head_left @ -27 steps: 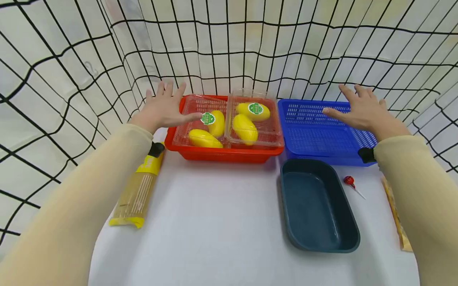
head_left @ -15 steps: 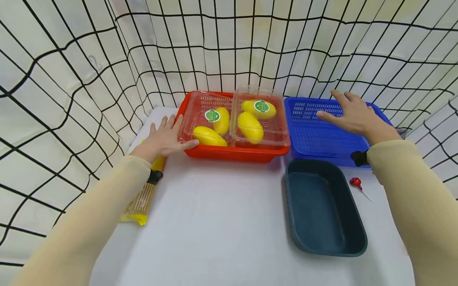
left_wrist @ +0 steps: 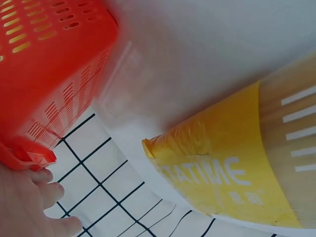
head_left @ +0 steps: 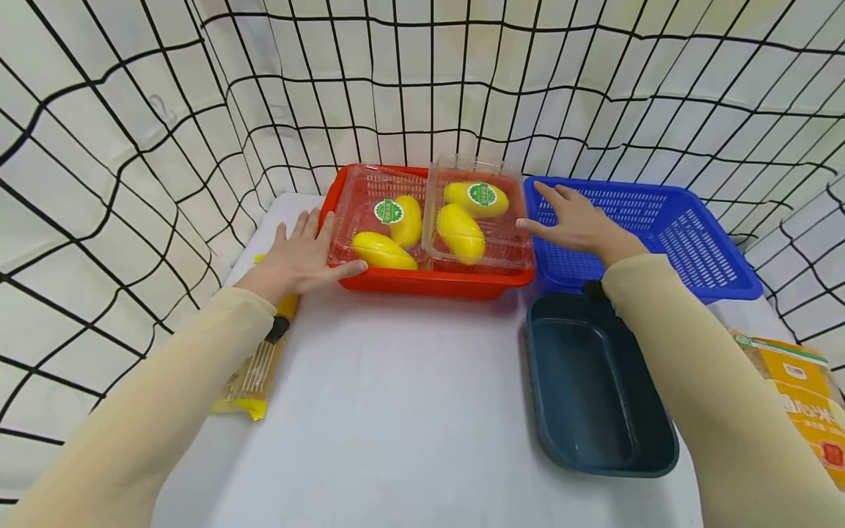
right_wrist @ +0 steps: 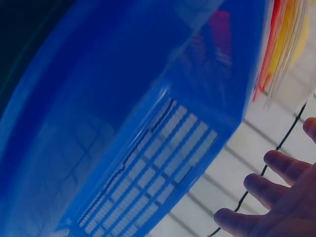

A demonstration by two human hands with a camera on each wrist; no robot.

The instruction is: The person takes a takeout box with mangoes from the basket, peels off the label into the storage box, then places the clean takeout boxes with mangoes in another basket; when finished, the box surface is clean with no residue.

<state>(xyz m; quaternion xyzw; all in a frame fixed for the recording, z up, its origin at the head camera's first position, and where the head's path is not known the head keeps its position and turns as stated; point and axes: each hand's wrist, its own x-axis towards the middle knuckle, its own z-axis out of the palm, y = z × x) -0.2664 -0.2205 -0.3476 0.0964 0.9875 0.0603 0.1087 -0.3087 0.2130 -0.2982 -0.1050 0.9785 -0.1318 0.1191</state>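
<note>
Left hand [head_left: 297,258] and right hand [head_left: 584,226] are both released, fingers spread and mostly straight, grasping nothing that I can make out. I have the left one at the left end of the red basket [head_left: 422,284], fingertips at its rim, thumb by the front left corner. That basket sits near the far edge of the surface [head_left: 370,396], just left of the blue basket [head_left: 703,249], which stands toward the far right corner. My right one is over the blue basket's left end, thumb beside the right clear box [head_left: 508,246]; I cannot tell whether they touch. That box and the left clear box [head_left: 359,191] rest in the red basket, each with two yellow fruits [head_left: 462,235]. Nearer me, a dark tray [head_left: 581,381] is partly hidden by the right sleeve [head_left: 713,367]. Along the left edge lies a yellow pack [head_left: 260,367]; at the right edge, an orange bag [head_left: 799,392].
</note>
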